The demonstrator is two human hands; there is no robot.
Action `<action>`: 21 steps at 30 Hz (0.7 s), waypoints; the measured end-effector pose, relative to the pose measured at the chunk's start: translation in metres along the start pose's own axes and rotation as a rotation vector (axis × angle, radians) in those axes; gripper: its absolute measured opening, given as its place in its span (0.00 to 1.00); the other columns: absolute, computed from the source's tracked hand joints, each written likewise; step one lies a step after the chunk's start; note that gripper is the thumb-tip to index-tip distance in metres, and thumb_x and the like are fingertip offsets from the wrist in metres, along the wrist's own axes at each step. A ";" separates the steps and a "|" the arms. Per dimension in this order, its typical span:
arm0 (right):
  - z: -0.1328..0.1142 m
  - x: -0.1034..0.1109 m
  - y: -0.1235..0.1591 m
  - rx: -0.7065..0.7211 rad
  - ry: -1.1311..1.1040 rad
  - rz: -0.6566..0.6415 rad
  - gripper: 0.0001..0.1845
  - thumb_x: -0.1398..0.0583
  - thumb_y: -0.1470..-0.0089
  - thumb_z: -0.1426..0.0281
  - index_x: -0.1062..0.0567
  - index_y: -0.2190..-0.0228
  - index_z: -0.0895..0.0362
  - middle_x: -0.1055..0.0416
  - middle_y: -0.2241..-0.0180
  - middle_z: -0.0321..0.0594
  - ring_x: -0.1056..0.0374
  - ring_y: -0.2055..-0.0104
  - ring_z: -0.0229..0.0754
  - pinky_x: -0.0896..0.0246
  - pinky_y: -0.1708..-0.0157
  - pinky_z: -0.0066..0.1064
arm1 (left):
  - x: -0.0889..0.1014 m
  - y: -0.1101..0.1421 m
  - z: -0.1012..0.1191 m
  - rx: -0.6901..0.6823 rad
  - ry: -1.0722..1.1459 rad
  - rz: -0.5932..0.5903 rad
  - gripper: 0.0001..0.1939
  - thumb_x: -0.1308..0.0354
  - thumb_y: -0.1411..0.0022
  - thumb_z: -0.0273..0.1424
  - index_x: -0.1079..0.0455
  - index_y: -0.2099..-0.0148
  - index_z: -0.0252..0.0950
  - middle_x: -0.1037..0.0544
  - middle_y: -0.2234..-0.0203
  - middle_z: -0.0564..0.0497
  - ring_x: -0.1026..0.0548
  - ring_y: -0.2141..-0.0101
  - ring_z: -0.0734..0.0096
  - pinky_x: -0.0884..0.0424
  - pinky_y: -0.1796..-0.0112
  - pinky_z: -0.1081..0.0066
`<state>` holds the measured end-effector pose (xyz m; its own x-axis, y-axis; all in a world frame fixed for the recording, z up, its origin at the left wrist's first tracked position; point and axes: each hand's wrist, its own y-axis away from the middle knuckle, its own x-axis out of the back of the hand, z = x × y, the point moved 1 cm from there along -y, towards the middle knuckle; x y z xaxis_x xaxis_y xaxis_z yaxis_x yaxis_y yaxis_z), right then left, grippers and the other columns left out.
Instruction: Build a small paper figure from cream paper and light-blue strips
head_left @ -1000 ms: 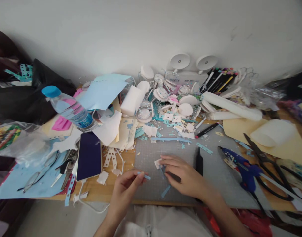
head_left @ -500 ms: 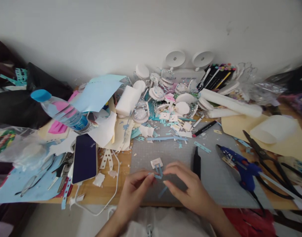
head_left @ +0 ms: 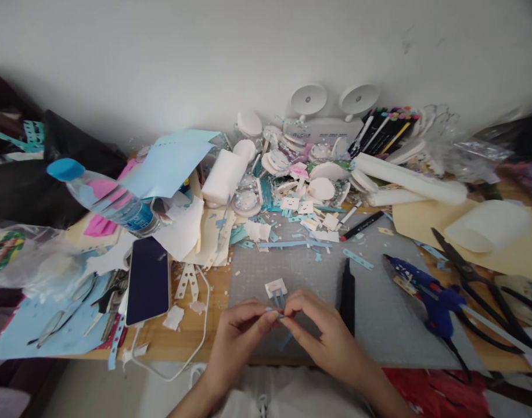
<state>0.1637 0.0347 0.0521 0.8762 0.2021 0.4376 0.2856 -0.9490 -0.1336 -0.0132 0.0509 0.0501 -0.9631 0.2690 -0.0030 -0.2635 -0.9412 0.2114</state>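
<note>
Blue paper strip (head_left: 280,315): my left fingers (head_left: 261,326) and right fingers (head_left: 299,301) pinch it, probably for control; white cutout (head_left: 275,287) at twelve o'clock.

A small blue strip (head_left: 272,310), narrow and mostly covered by fingertips, is held above the tabletop (head_left: 183,342), near the middle of its front edge; the left hand (head_left: 244,331) pinches it and the fingertips of the right hand (head_left: 319,328) meet its other end; just beyond, farther from the front edge, a white rectangular piece (head_left: 275,287) lies slightly tilted, two slim blue strips (head_left: 278,299) running from it toward the front edge like legs, their lower ends hidden; closer to that edge, a loose blue strip (head_left: 286,341) lies slantwise, blurred and partly covered.
</note>
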 end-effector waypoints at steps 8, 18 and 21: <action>0.008 0.011 0.012 -0.060 -0.008 -0.053 0.06 0.45 0.38 0.72 0.32 0.69 0.54 0.31 0.69 0.36 0.34 0.65 0.37 0.38 0.65 0.27 | 0.004 0.003 0.000 -0.073 0.003 -0.066 0.09 0.34 0.43 0.35 0.19 0.61 0.38 0.20 0.71 0.47 0.24 0.69 0.68 0.28 0.66 0.72; 0.015 0.022 0.036 -0.006 0.157 0.179 0.05 0.44 0.40 0.74 0.31 0.66 0.52 0.31 0.70 0.36 0.33 0.67 0.39 0.37 0.68 0.28 | 0.000 0.002 0.002 -0.048 -0.098 -0.051 0.05 0.37 0.40 0.31 0.21 0.65 0.36 0.21 0.72 0.49 0.25 0.69 0.71 0.31 0.67 0.76; 0.032 0.037 0.068 -0.061 0.337 0.617 0.05 0.43 0.42 0.73 0.32 0.67 0.50 0.34 0.71 0.37 0.35 0.69 0.42 0.39 0.70 0.33 | 0.009 -0.001 -0.001 0.007 -0.045 0.016 0.05 0.37 0.41 0.32 0.21 0.65 0.37 0.22 0.73 0.51 0.26 0.71 0.73 0.31 0.69 0.78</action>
<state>0.2280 -0.0147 0.0304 0.7004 -0.4538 0.5509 -0.2555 -0.8801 -0.4001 -0.0213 0.0545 0.0489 -0.9638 0.2628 0.0441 -0.2474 -0.9440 0.2183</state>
